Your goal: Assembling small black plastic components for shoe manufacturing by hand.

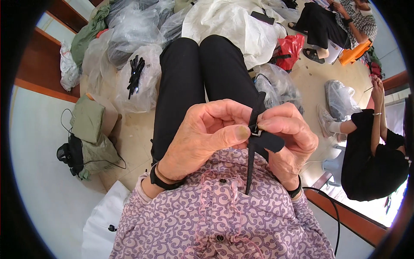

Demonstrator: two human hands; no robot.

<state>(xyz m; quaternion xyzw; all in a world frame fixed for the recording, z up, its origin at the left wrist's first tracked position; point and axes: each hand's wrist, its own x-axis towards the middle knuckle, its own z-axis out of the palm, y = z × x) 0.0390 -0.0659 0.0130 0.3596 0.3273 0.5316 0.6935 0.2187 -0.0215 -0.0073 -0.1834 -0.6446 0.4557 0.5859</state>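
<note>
Above my lap, both hands grip a narrow black strap (249, 166) with a small silver buckle (256, 133). My left hand (205, 136) pinches the strap beside the buckle between thumb and fingers. On the other side, my right hand (286, 140) has its thumb and forefinger closed on the strap at the buckle. One thin end of the strap hangs down over my patterned shirt. A wider black flap (272, 142) sticks out to the right under my right fingers. How the strap passes through the buckle is partly hidden by my fingertips.
A bundle of black straps (136, 77) lies on a clear plastic bag (148, 93) left of my knees. Ahead are a white sheet (215, 21) and a red bag (290, 49). Two people sit at the right. A green cushion-like bundle (88, 116) stands at the left wall.
</note>
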